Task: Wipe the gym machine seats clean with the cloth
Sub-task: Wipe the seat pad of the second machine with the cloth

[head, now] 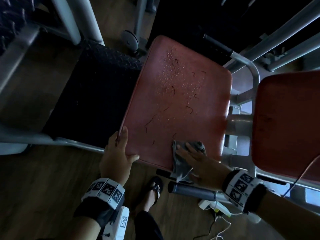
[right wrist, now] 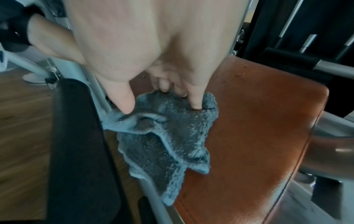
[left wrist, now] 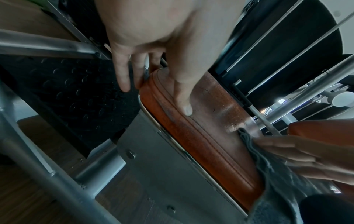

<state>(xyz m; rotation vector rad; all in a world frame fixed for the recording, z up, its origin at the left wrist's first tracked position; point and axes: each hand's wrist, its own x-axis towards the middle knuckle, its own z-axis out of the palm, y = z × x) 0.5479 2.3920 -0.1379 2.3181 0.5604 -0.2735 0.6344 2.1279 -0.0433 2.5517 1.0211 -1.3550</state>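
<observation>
On the red seat pad (head: 176, 101), your flat right hand (head: 199, 163) presses the grey cloth (head: 181, 163); your left hand (head: 117, 151) grips its corner.

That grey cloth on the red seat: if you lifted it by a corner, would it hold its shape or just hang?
The grey cloth would probably hang limp: it already lies crumpled and drapes over the edge of the red seat. Its fluffy pile suggests it is light. Pushed by the right hand, it would likely bunch up, soaking up the droplets.
</observation>
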